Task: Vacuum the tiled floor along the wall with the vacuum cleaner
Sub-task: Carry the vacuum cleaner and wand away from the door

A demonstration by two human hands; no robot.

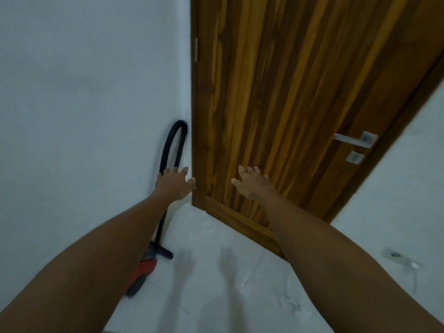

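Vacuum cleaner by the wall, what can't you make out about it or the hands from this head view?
- Vacuum cleaner: the left forearm hides most of its red body.
- Black hose: the left hand covers its lower loop; whether they touch is unclear.
- Right hand: blurred; contact with the wooden door is unclear.

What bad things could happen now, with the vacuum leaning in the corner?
1. The black looped hose leans on the white wall; the left hand, reaching with spread fingers, could knock it over.
2. The red and grey vacuum body lies by the left forearm, so stepping forward might trip on it.
3. The right hand is near the wooden door; if it swings, fingers could get bumped.
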